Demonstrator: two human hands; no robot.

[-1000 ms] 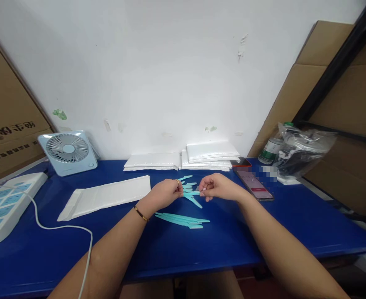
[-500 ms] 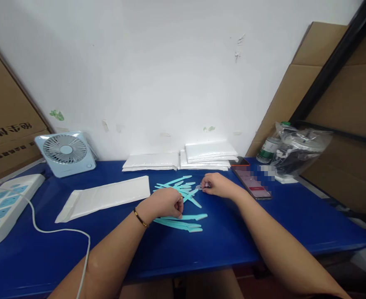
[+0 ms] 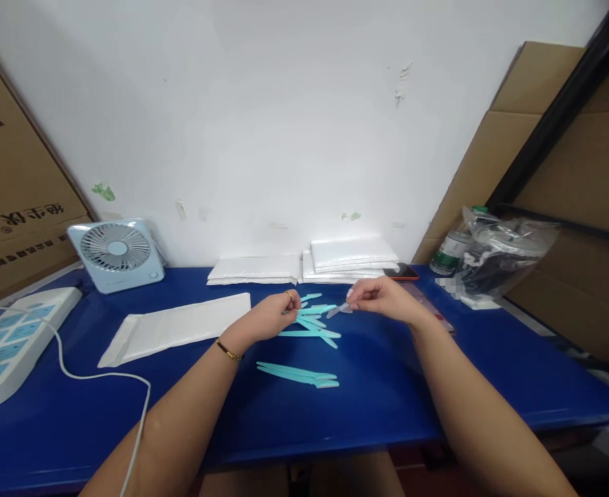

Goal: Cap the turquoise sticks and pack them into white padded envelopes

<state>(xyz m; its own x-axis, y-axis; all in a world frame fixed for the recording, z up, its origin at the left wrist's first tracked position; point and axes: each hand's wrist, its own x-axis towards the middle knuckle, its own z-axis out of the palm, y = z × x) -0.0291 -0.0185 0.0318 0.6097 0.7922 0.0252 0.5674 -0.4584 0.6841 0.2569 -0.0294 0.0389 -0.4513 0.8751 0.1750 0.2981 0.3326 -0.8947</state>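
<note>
My left hand (image 3: 278,312) is closed in a pinch at the left end of a pile of turquoise eyebrow razors (image 3: 317,323). One razor (image 3: 321,309) runs from its fingertips toward the right hand, its blade end pointing right. My right hand (image 3: 374,299) pinches small translucent blade caps (image 3: 340,310) just beyond that tip. Whether razor and caps touch, I cannot tell. Nearer to me, a few more eyebrow razors (image 3: 299,375) lie side by side, apart from the pile. Fingers of the left hand hide part of the pile.
A white padded mailer (image 3: 180,326) lies to the left; stacked mailers (image 3: 353,255) sit against the wall. Around the blue table (image 3: 377,407) are a fan (image 3: 118,255), a power strip (image 3: 19,345) with a white cable, a phone (image 3: 439,314), a bottle (image 3: 448,252) and a plastic bag (image 3: 501,255).
My left hand has moved away from the front razors, back to the pile, and a razor now points from it to the right. The right hand has shifted slightly right, still pinching translucent caps.
</note>
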